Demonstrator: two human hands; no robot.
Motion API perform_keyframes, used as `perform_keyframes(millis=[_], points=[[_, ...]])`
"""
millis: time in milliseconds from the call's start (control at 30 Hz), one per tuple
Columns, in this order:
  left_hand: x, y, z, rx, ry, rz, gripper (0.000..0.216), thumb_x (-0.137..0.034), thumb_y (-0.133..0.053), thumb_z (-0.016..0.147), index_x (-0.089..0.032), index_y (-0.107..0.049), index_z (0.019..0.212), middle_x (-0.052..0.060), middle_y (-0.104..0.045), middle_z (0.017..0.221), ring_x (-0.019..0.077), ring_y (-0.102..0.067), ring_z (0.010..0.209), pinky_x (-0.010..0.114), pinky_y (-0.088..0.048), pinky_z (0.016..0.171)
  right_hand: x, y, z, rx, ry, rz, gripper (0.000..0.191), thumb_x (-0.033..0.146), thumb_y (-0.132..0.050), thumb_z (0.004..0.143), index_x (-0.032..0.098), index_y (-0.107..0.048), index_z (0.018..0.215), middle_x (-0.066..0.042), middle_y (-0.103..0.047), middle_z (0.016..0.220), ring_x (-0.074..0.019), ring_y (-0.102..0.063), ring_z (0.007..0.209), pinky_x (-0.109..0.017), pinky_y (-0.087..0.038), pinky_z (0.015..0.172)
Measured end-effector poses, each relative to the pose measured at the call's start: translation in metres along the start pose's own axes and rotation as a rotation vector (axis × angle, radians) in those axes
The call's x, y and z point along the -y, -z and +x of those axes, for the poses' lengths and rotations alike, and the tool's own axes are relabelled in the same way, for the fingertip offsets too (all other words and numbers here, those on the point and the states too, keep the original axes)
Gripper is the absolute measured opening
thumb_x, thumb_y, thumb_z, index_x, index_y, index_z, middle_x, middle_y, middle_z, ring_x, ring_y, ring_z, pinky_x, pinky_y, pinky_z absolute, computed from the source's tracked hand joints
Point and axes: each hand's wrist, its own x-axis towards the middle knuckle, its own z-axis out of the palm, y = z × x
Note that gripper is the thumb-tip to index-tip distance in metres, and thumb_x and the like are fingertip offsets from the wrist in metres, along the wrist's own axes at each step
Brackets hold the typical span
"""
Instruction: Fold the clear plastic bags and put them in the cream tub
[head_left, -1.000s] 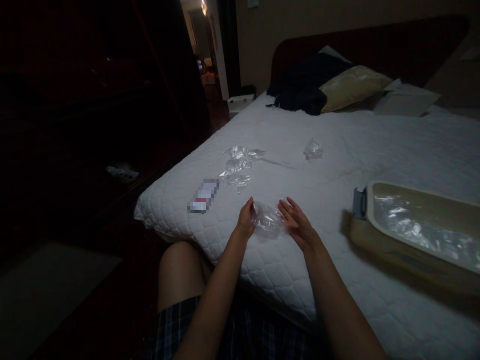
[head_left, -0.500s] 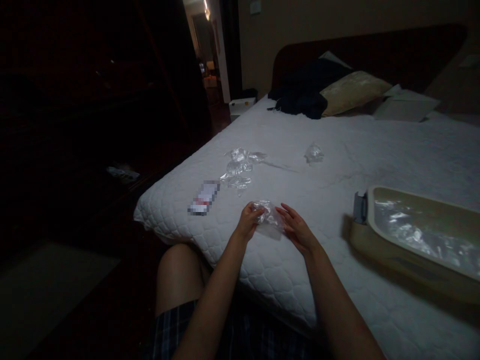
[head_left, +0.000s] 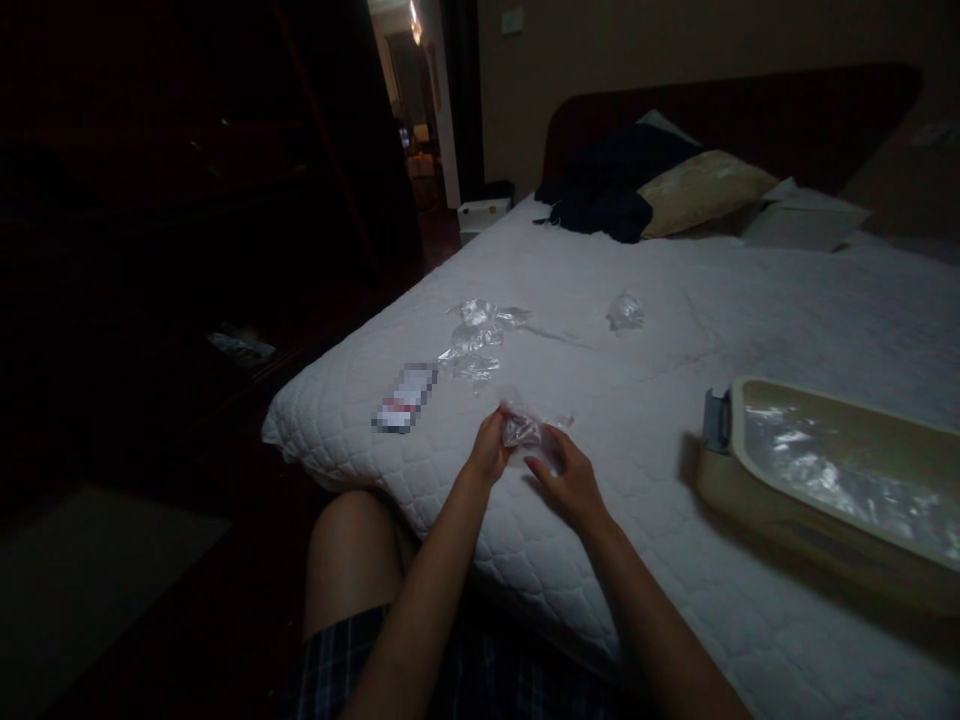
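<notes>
A crumpled clear plastic bag [head_left: 523, 430] is gripped in my left hand [head_left: 491, 450], just above the near edge of the white quilted bed. My right hand [head_left: 574, 475] is at the bag's right side, its thumb apart from the fingers and part of the film between them; whether the fingertips press on it is hard to see. Beyond my hands lie several crumpled clear plastic bags [head_left: 480, 335]. Another small clear bag [head_left: 625, 311] rests farther right. A phone-shaped object [head_left: 406, 398], blurred out by pixels, lies left of my left hand.
To the right stands a beige plastic bin [head_left: 810, 530] with a grey latch, holding clear plastic. A pillow [head_left: 709, 190] and dark cloth [head_left: 607, 190] lie by the headboard. A white box [head_left: 484, 212] stands beside the bed. The bed's left edge [head_left: 337, 455] drops to a dark floor.
My right hand has moved left and turned inward, bringing its fingers and thumb around the bag's right side. The bag is more bunched up. My left hand keeps its hold.
</notes>
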Motion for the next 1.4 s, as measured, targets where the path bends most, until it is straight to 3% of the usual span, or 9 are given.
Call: perform_keyframes(millis=[133, 300, 433, 600, 733, 867, 1067, 1233, 1400], points=[[0.001, 0.000, 0.002, 0.012, 0.016, -0.047, 0.030, -0.041, -0.066, 0.063, -0.014, -0.056, 0.066, -0.002, -0.058, 0.057, 0.0098, -0.054, 0.053, 0.022, -0.042, 0.056, -0.001, 0.001, 0.000, -0.068, 0.012, -0.021, 0.030, 0.025, -0.064, 0.065, 0.028, -0.064, 0.095, -0.002, -0.065, 0.095, -0.0218, -0.057, 0.089, -0.038, -0.040, 0.088], [-0.002, 0.002, 0.004, 0.023, 0.088, -0.111, 0.029, -0.043, -0.061, 0.068, -0.015, -0.057, 0.064, -0.001, -0.058, 0.057, 0.0104, -0.056, 0.054, 0.022, -0.043, 0.057, -0.001, 0.006, 0.005, -0.166, -0.083, 0.095, 0.015, 0.025, -0.063, 0.064, 0.024, -0.067, 0.078, 0.000, -0.065, 0.077, -0.0185, -0.056, 0.074, -0.032, -0.045, 0.074], [-0.005, 0.003, 0.002, 0.117, 0.064, -0.140, 0.033, -0.045, -0.055, 0.071, -0.013, -0.060, 0.065, 0.004, -0.062, 0.064, 0.0123, -0.058, 0.060, 0.024, -0.044, 0.060, -0.004, 0.021, 0.012, -0.223, -0.272, 0.448, 0.014, 0.027, -0.064, 0.064, 0.022, -0.064, 0.077, 0.002, -0.063, 0.070, -0.0141, -0.056, 0.065, -0.027, -0.048, 0.063], [-0.009, -0.001, -0.007, 0.246, 0.017, -0.090, 0.028, -0.040, -0.058, 0.070, -0.014, -0.064, 0.078, 0.009, -0.065, 0.090, 0.0202, -0.059, 0.091, 0.031, -0.043, 0.079, -0.009, 0.042, 0.015, -0.236, -0.495, 0.882, 0.016, 0.027, -0.069, 0.059, 0.024, -0.062, 0.073, 0.003, -0.065, 0.070, -0.0123, -0.058, 0.060, -0.028, -0.051, 0.059], [-0.010, -0.003, -0.012, 0.306, -0.003, -0.057, 0.032, -0.041, -0.063, 0.066, -0.014, -0.064, 0.084, 0.011, -0.064, 0.095, 0.0216, -0.057, 0.095, 0.034, -0.041, 0.085, -0.008, 0.039, 0.011, -0.071, -0.598, 0.840, 0.016, 0.032, -0.070, 0.061, 0.023, -0.062, 0.072, 0.002, -0.064, 0.065, -0.0127, -0.056, 0.052, -0.027, -0.049, 0.048], [-0.008, 0.000, -0.012, 0.295, 0.033, 0.012, 0.040, -0.047, -0.066, 0.062, -0.013, -0.064, 0.083, 0.009, -0.064, 0.085, 0.0165, -0.059, 0.079, 0.028, -0.043, 0.076, -0.004, 0.025, 0.008, 0.043, -0.533, 0.713, 0.020, 0.031, -0.072, 0.061, 0.020, -0.063, 0.074, 0.002, -0.063, 0.067, -0.0104, -0.056, 0.056, -0.021, -0.047, 0.050], [-0.007, 0.001, -0.014, 0.345, 0.019, 0.109, 0.055, -0.056, -0.069, 0.051, -0.013, -0.065, 0.084, 0.011, -0.063, 0.088, 0.0187, -0.057, 0.082, 0.027, -0.041, 0.078, -0.001, 0.018, 0.009, -0.095, -0.513, 0.651, 0.022, 0.032, -0.071, 0.061, 0.022, -0.063, 0.078, 0.003, -0.062, 0.072, -0.0099, -0.055, 0.059, -0.020, -0.046, 0.049], [-0.003, 0.000, -0.011, 0.384, -0.023, 0.249, 0.034, -0.032, -0.076, 0.054, -0.014, -0.066, 0.080, 0.006, -0.064, 0.082, 0.0154, -0.056, 0.076, 0.026, -0.040, 0.074, 0.001, 0.018, 0.008, -0.065, -0.506, 0.603, 0.021, 0.035, -0.070, 0.062, 0.021, -0.063, 0.077, 0.002, -0.061, 0.070, -0.0104, -0.054, 0.059, -0.020, -0.045, 0.048], [0.003, 0.001, -0.007, 0.346, -0.054, 0.246, 0.026, -0.026, -0.073, 0.058, -0.013, -0.064, 0.079, 0.005, -0.063, 0.077, 0.0145, -0.056, 0.071, 0.027, -0.041, 0.073, 0.004, 0.019, 0.007, -0.071, -0.516, 0.565, 0.020, 0.034, -0.068, 0.065, 0.023, -0.066, 0.082, 0.002, -0.062, 0.077, -0.0093, -0.054, 0.061, -0.016, -0.042, 0.045]])
